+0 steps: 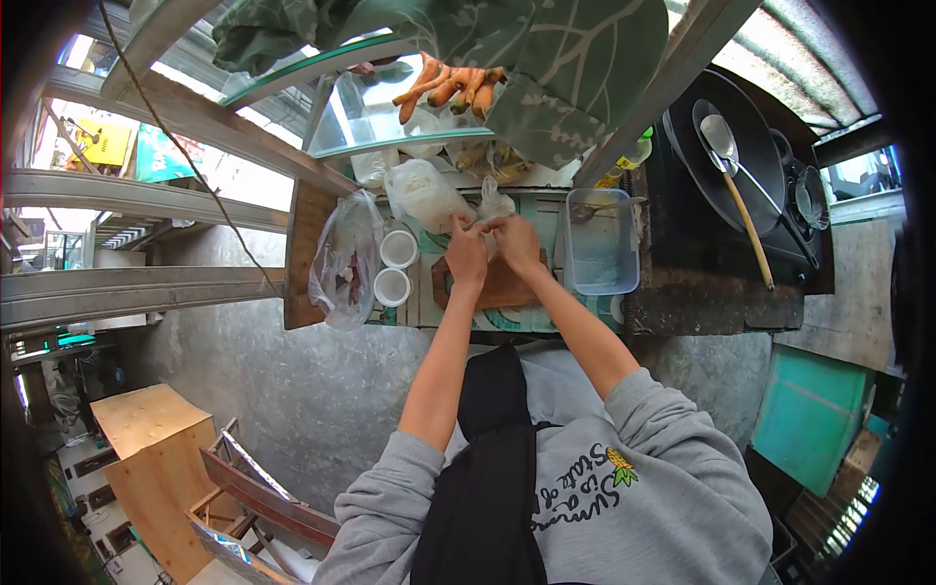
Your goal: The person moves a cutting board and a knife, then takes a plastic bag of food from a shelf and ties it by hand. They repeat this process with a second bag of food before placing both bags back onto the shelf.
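Observation:
Both of my hands are together over the counter, fingers pinched at a small clear plastic bag (495,203). My left hand (467,255) is closed at the bag's left side, and my right hand (518,244) is closed at its right side. The fingertips partly cover the place they grip. A larger whitish plastic bag (425,195) lies just beyond my left hand. Beneath my hands is a brown wooden board (512,290), partly hidden by my forearms. To the right stands a clear plastic container (602,255), with a spoon (606,207) across its far end.
Two white cups (392,287) and a clear plastic bag (343,263) with dark bits inside are at the left. A black stove (682,249) on the right carries a wok and ladles. Orange root-like pieces (453,86) rest on a glass shelf above, beside a hanging green cloth (575,78).

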`<action>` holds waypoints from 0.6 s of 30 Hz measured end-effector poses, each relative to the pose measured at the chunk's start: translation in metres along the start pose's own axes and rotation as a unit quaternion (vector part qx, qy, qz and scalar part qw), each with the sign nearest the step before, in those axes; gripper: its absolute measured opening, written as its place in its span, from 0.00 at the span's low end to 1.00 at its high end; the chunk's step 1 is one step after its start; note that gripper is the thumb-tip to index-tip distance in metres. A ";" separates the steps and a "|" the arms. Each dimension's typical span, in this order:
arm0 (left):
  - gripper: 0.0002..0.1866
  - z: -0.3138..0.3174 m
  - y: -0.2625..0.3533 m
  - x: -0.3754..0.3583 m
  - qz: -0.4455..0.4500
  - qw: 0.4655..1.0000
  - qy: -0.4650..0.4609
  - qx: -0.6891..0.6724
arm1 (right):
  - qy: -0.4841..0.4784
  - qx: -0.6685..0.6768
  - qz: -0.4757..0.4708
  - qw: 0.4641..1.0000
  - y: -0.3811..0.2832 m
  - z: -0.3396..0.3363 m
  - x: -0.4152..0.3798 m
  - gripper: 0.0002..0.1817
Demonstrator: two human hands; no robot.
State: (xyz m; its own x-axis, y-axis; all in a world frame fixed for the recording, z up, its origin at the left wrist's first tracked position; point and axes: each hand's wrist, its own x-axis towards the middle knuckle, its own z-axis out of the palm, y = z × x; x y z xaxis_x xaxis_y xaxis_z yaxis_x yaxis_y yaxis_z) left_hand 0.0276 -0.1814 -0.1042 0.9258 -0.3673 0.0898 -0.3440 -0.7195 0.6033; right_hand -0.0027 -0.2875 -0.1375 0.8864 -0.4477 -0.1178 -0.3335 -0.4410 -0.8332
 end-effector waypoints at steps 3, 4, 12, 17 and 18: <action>0.10 -0.001 0.004 0.007 0.039 0.997 0.020 0.066 | 0.073 -0.176 -0.031 0.981 -0.028 -0.010 -0.010 0.13; 0.11 -0.002 0.006 0.010 0.055 0.994 0.022 0.096 | 0.069 -0.203 -0.037 0.976 -0.034 -0.014 -0.011 0.13; 0.16 -0.005 -0.010 0.022 0.121 0.969 -0.059 0.209 | 0.041 -0.247 -0.024 0.968 -0.031 -0.012 -0.018 0.20; 0.14 -0.013 -0.016 0.045 0.276 0.934 -0.119 0.194 | 0.078 -0.221 -0.040 0.971 -0.031 -0.013 -0.034 0.22; 0.14 -0.011 -0.019 0.047 0.275 0.934 -0.119 0.194 | 0.077 -0.221 -0.040 0.971 -0.028 -0.012 -0.036 0.22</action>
State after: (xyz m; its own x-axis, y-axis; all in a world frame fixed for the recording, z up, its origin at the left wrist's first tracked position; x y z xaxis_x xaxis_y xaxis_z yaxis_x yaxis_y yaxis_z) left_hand 0.0791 -0.1781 -0.1029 0.5460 -0.8324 0.0948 -0.8316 -0.5248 0.1818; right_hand -0.0288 -0.2687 -0.1037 0.8682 -0.4938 0.0486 -0.4007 -0.7555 -0.5183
